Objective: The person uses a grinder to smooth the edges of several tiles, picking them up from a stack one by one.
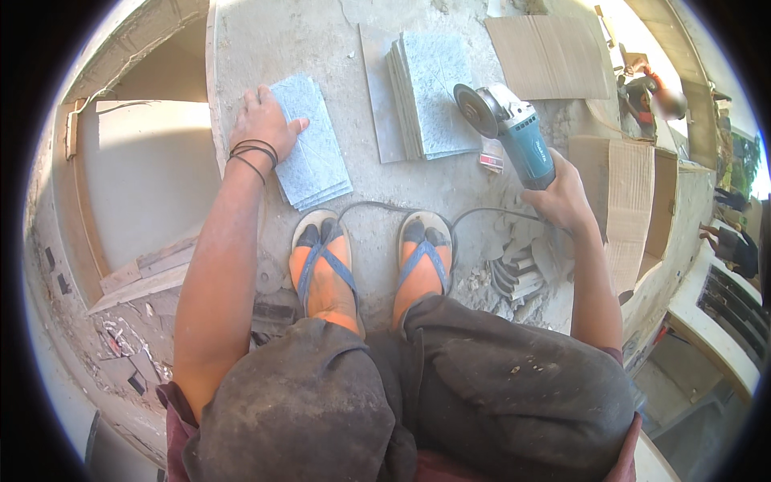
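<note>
My right hand (562, 195) is wrapped round the rear body of a teal angle grinder (526, 153). The grinder's disc (477, 111) is at its far left end, close to the right edge of a taller stack of grey-blue tiles (438, 92). Black bands circle my left wrist, and my left hand (267, 124) rests with its fingers stretched out at the left edge of a lower tile stack (313, 149). Its thumb lies on the top tile, which carries faint lines. The tiles in this stack are slightly fanned out.
Flat cardboard (550, 58) lies at the far right, near an open cardboard box (660, 205). A black cord (498, 210) runs past my sandalled feet (329, 273). Broken offcuts (518, 277) lie right of them. A small red-and-white packet (491, 162) sits beside the taller stack. Other people (654, 92) are at the right.
</note>
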The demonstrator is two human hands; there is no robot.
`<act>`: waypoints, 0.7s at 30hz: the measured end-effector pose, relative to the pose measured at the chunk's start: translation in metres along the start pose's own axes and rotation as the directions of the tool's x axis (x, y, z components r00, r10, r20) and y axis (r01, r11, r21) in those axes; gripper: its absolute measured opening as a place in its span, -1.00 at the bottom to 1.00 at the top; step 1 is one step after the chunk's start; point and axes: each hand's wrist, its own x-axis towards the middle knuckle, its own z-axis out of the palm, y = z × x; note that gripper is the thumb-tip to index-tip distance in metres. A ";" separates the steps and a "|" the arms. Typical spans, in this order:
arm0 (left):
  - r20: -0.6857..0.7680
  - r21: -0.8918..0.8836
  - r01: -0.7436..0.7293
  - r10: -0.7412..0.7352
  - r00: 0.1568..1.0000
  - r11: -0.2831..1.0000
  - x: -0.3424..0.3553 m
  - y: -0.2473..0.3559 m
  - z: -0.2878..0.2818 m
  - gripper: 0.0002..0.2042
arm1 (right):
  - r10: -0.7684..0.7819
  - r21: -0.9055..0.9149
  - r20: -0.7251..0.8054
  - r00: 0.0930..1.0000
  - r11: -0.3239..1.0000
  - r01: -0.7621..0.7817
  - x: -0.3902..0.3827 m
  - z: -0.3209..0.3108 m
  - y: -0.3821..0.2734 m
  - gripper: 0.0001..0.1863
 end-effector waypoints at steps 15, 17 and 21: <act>-0.015 0.038 0.006 -0.006 1.000 0.999 -0.003 0.006 -0.001 -0.01 | -0.092 -0.032 0.012 0.996 0.995 0.093 0.048 0.003 -0.046 -0.43; -0.056 0.062 -0.008 0.011 0.998 0.998 -0.003 0.004 -0.001 -0.03 | -0.109 0.016 0.018 0.994 0.994 0.109 0.059 0.005 -0.056 -0.44; -0.217 0.160 -0.113 0.146 0.965 0.981 -0.010 0.007 -0.001 -0.14 | -0.065 0.282 0.054 0.996 0.958 0.047 0.060 0.009 -0.063 -0.52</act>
